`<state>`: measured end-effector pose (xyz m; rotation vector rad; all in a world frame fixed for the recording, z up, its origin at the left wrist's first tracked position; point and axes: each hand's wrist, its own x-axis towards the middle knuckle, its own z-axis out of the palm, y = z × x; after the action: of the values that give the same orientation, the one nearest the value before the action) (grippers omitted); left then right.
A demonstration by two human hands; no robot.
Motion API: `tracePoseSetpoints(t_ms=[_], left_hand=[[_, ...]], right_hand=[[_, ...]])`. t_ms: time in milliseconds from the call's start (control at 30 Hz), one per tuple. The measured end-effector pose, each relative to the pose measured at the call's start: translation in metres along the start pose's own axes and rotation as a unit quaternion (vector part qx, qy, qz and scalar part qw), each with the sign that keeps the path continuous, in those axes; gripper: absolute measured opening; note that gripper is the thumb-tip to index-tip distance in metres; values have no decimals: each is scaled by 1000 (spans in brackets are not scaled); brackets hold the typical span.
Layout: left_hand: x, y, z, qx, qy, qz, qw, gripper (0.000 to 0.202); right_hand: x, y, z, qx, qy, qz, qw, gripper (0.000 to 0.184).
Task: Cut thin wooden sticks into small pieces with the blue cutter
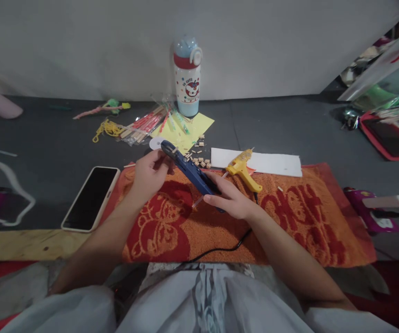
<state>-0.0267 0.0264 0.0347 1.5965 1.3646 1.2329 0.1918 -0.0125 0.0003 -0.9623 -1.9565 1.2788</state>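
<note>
My right hand [232,199] is wrapped round the handles of a long dark blue hand cutter [194,175], its black head tilted up to the left. Close by that head, my left hand [152,171] is closed in a pinch. A thin wooden stick [129,165] pokes out left of this hand, and a short light piece shows at the cutter's head; the fingers hide what lies between. Just behind the cutter lie several small cut wooden bits [199,162]. A yellow glue gun [243,169] rests right of it, its clear glue stick partly behind my right hand.
Beneath my hands spreads an orange-red towel [220,240], crossed by a black cord [220,249]. A phone [91,199] lies left, a white strip [272,162] behind the glue gun. Farther back are wrapped sticks [147,124], yellow paper [199,124] and an upright bottle [187,78].
</note>
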Motion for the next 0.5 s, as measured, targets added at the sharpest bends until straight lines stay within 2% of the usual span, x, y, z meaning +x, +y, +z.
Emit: tracePoseSetpoints(t_ms=[500], left_hand=[[1,-4,-2,15,-18,26,999,22]], right_hand=[[1,3,-1,30,0,15,999,61]])
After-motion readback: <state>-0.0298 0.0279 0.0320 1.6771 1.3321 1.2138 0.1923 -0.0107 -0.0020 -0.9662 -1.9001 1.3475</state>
